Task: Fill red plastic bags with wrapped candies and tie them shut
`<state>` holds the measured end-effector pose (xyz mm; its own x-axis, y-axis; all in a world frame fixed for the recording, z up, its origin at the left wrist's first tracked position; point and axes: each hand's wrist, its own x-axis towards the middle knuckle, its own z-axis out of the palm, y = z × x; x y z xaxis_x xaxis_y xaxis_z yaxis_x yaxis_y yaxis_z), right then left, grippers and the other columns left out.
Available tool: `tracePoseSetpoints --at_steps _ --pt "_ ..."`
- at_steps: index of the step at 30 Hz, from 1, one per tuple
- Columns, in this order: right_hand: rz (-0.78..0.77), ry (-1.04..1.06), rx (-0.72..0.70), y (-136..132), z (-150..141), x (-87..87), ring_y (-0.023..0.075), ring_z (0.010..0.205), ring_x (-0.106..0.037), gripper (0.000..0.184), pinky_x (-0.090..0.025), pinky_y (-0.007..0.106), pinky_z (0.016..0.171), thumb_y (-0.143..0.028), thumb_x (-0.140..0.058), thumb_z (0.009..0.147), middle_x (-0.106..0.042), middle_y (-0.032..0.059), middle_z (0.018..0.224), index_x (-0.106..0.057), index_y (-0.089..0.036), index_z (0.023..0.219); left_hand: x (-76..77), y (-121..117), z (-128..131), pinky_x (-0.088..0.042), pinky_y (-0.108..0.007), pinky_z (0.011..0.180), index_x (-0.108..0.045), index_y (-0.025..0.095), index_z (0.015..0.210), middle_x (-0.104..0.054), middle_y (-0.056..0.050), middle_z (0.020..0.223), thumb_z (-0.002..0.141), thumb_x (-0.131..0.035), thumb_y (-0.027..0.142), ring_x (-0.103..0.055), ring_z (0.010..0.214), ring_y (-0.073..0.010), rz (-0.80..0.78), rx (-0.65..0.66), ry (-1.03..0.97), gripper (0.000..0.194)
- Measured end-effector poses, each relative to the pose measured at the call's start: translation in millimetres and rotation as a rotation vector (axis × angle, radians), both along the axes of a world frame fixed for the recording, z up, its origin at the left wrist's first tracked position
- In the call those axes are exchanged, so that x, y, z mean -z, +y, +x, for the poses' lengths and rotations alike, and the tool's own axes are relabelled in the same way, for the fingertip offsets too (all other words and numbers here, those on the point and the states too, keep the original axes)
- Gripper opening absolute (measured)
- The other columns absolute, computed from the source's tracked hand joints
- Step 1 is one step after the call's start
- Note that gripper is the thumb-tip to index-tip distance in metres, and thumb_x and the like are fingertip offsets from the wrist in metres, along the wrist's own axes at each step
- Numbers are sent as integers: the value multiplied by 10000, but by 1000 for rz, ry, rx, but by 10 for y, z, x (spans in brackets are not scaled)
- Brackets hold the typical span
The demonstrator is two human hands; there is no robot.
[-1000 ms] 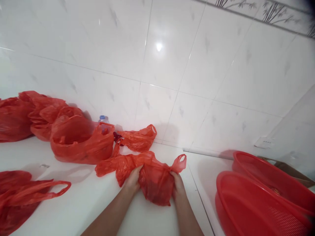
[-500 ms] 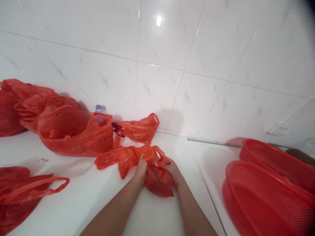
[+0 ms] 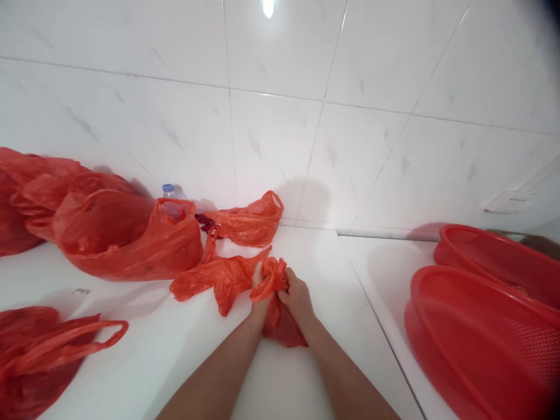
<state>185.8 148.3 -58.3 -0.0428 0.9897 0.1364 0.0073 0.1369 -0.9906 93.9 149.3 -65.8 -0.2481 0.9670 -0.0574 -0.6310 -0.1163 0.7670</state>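
A small red plastic bag (image 3: 282, 324) with something inside stands on the white tabletop, its top bunched up between my hands. My left hand (image 3: 259, 291) is closed on the left side of the gathered top, its fingers partly covered by a loose handle. On the other side, my right hand (image 3: 297, 294) pinches the neck of the same bag. Just left of my hands lies a crumpled, flat red plastic bag (image 3: 223, 277). Behind it, another red bag (image 3: 256, 220) rests against the wall. What the held bag contains cannot be made out.
Large, full red bags (image 3: 131, 239) line the left back, with a blue-capped bottle (image 3: 168, 191) behind them. Another red bag (image 3: 39, 350) lies front left. Red plastic baskets (image 3: 472, 326) stand at the right, beyond a table seam. A tiled wall (image 3: 280, 146) closes the back.
Both hands have drawn closer together around the bag's top, which is now gathered more tightly. The view has shifted slightly.
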Motion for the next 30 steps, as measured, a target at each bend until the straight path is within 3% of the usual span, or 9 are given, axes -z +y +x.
tracePoseSetpoints --at_steps 4,9,14,16,19,24,27,29,30 --pt "-103 234 -39 60 83 37 134 618 -507 84 -365 254 592 -222 -621 673 -605 -26 694 -571 -211 740 -25 19 -21 -356 -208 483 -416 203 621 -425 69 536 679 -675 294 -393 487 -72 -36 1 -39 280" --pt "-269 573 -99 181 288 70 176 683 -607 193 -473 333 675 -348 -634 707 -662 42 785 -582 -193 810 -119 29 -82 -385 -243 486 -449 198 577 -477 33 526 698 -630 342 -446 494 -102 -38 168 -78 262" --pt "-333 805 -197 201 386 43 105 518 -509 306 -478 279 631 -293 -659 679 -467 -48 500 -402 -206 536 -203 8 -104 -465 -281 603 -562 178 677 -604 -10 636 632 -671 325 -596 652 -171 -13 300 -84 189" --pt "-326 875 -233 175 397 3 71 446 -408 289 -458 239 596 -274 -646 689 -349 -84 455 -403 -206 548 -194 -1 -97 -469 -276 627 -586 168 708 -628 -10 659 598 -704 262 -616 673 -175 -14 324 -62 187" --pt "-317 930 -293 124 401 -62 75 444 -363 180 -430 230 547 -360 -631 724 -341 -86 486 -536 -208 714 -151 -7 -87 -466 -268 642 -614 158 756 -648 -13 677 611 -725 230 -626 668 -171 -31 333 -9 196" --pt "-347 954 -366 108 388 -81 111 469 -398 582 -421 271 531 -734 -461 738 -391 -57 499 -598 -185 875 -84 5 -136 -462 -270 643 -610 172 759 -632 4 644 695 -688 362 -609 621 -155 -117 246 74 216" --pt "-335 827 -338 112 374 -71 104 460 -421 441 -418 259 545 -606 -583 750 -445 -49 474 -621 -173 823 -63 21 -185 -459 -277 642 -615 162 772 -643 -16 688 718 -657 444 -601 628 -155 -169 187 128 290" --pt "-312 745 -336 90 355 -81 105 516 -500 333 -424 244 582 -426 -687 732 -566 -25 562 -638 -170 939 -49 35 -199 -452 -276 635 -617 157 775 -639 -22 696 719 -660 445 -589 623 -149 -177 163 161 297" --pt "-301 710 -343 73 342 -91 106 548 -534 385 -425 236 595 -362 -716 713 -611 -19 621 -623 -180 1038 -42 42 -197 -446 -277 621 -611 158 755 -627 -18 677 718 -664 437 -575 602 -144 -171 160 174 286"
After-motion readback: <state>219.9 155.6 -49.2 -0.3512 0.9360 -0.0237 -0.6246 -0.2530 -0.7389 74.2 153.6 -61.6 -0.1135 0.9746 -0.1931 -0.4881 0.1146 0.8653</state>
